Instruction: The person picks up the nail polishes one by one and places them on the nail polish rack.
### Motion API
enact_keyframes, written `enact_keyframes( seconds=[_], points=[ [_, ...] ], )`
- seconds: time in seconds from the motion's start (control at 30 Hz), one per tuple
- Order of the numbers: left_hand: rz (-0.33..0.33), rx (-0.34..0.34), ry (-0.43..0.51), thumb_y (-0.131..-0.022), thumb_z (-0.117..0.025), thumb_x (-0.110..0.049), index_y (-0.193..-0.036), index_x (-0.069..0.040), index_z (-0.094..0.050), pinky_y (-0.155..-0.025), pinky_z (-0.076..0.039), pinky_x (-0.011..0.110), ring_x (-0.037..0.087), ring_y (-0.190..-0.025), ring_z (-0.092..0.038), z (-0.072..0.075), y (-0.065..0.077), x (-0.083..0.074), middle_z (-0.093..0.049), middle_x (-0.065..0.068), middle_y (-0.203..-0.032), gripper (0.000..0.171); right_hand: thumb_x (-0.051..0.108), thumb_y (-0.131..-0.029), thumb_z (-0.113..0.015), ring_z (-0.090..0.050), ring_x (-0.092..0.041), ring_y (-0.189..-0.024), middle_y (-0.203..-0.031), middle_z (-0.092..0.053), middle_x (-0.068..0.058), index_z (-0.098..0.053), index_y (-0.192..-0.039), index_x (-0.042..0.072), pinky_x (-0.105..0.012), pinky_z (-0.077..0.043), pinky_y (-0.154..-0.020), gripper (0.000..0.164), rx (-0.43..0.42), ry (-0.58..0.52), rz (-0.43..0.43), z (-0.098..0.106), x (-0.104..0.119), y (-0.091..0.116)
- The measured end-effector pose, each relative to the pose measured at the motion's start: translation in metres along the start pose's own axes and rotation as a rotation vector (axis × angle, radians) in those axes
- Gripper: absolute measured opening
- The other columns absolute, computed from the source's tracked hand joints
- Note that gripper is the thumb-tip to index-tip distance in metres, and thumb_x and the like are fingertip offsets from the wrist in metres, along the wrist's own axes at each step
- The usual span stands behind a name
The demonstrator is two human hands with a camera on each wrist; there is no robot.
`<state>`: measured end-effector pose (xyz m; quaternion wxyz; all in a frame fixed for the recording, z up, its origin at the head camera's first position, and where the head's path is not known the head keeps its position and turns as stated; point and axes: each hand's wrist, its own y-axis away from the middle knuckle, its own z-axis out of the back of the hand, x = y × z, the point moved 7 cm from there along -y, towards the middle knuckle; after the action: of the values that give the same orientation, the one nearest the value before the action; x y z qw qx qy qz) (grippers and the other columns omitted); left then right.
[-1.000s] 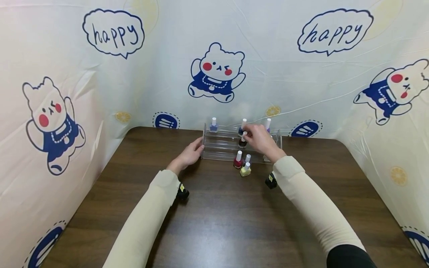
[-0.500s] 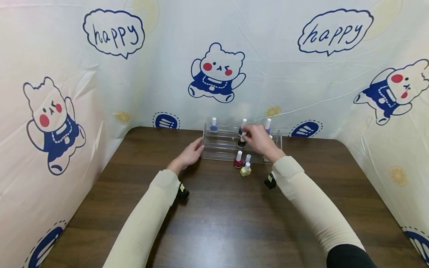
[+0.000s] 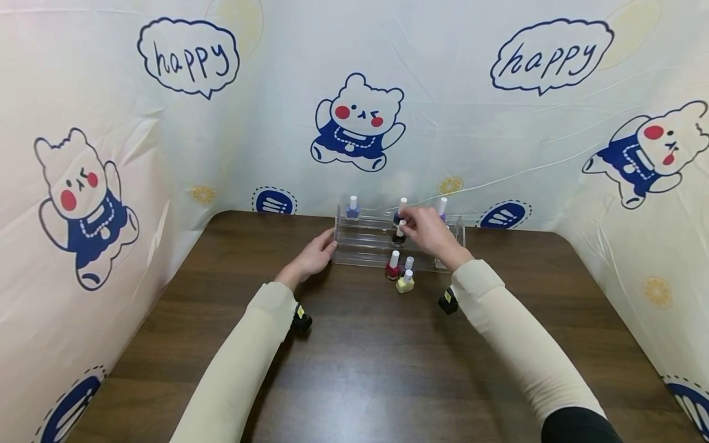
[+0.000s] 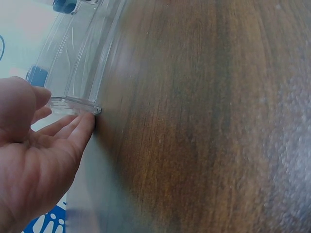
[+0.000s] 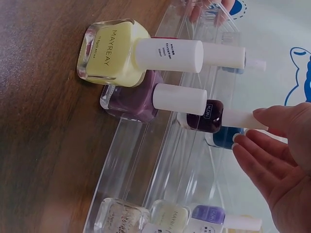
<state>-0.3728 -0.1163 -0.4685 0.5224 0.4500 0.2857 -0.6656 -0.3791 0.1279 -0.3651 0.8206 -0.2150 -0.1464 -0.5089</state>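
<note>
My right hand (image 3: 432,232) pinches the white cap of a dark nail polish bottle (image 5: 205,116) between thumb and fingers. That bottle stands upright in the middle tier of a clear stepped rack (image 3: 365,257). My left hand (image 4: 46,155) rests its fairly straight fingers against the rack's left end. In front of the rack are a red bottle (image 3: 392,269), a yellow bottle (image 5: 114,53) and a mauve bottle (image 5: 136,99). On the top tier, a light blue bottle (image 3: 352,211) stands at the left and a dark blue bottle (image 5: 227,137) behind the pinched one.
At the rack's right end sit a purple bottle (image 5: 208,214), a pale bottle (image 5: 170,216) and a glitter bottle (image 5: 121,216), one per tier. The brown wooden table (image 3: 354,357) extends toward me. A printed curtain (image 3: 266,123) hangs close behind the rack.
The dark bottle has shifted very slightly to the left with my right hand still on its cap. My left hand stays against the rack.
</note>
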Motion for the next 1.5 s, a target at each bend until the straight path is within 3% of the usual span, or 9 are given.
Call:
enact_keyframes(
  seconds=[0.6, 0.9, 1.23, 1.5],
  points=[
    [0.02, 0.0, -0.004, -0.113, -0.036, -0.019, -0.164, -0.01, -0.021, -0.119, -0.032, 0.053, 0.037, -0.143, -0.042, 0.0, 0.0, 0.0, -0.041, 0.023, -0.157, 0.054, 0.007, -0.096, -0.071, -0.07, -0.031, -0.1, -0.113, -0.071, -0.019, -0.066, -0.125, -0.003, -0.046, -0.06, -0.087, 0.031, 0.026, 0.027, -0.004, 0.011, -0.001, 0.013],
    [-0.03, 0.001, 0.001, -0.112, -0.036, -0.013, -0.163, -0.003, -0.02, -0.118, -0.035, 0.051, 0.038, -0.143, -0.042, -0.001, -0.004, 0.001, -0.04, 0.026, -0.157, 0.054, 0.008, -0.094, -0.074, -0.07, -0.031, -0.098, -0.114, -0.071, -0.02, -0.066, -0.123, -0.004, -0.044, -0.059, -0.088, 0.033, 0.01, 0.061, 0.053, 0.016, 0.001, 0.022],
    [-0.016, 0.005, 0.013, -0.112, -0.037, -0.014, -0.163, -0.005, -0.021, -0.119, -0.033, 0.051, 0.036, -0.145, -0.04, 0.0, -0.003, 0.001, -0.039, 0.023, -0.159, 0.054, 0.009, -0.094, -0.074, -0.07, -0.028, -0.094, -0.108, -0.072, -0.017, -0.068, -0.12, -0.004, -0.041, -0.06, -0.083, 0.03, 0.045, 0.057, 0.021, 0.016, -0.001, 0.03],
    [-0.017, -0.001, 0.005, -0.112, -0.036, -0.014, -0.163, -0.005, -0.022, -0.119, -0.033, 0.051, 0.037, -0.144, -0.042, 0.0, -0.002, 0.001, -0.04, 0.024, -0.158, 0.053, 0.004, -0.092, -0.074, -0.071, -0.028, -0.091, -0.103, -0.073, -0.018, -0.071, -0.111, -0.004, -0.041, -0.061, -0.082, 0.021, 0.056, 0.059, 0.088, 0.013, 0.001, 0.037]
  ],
)
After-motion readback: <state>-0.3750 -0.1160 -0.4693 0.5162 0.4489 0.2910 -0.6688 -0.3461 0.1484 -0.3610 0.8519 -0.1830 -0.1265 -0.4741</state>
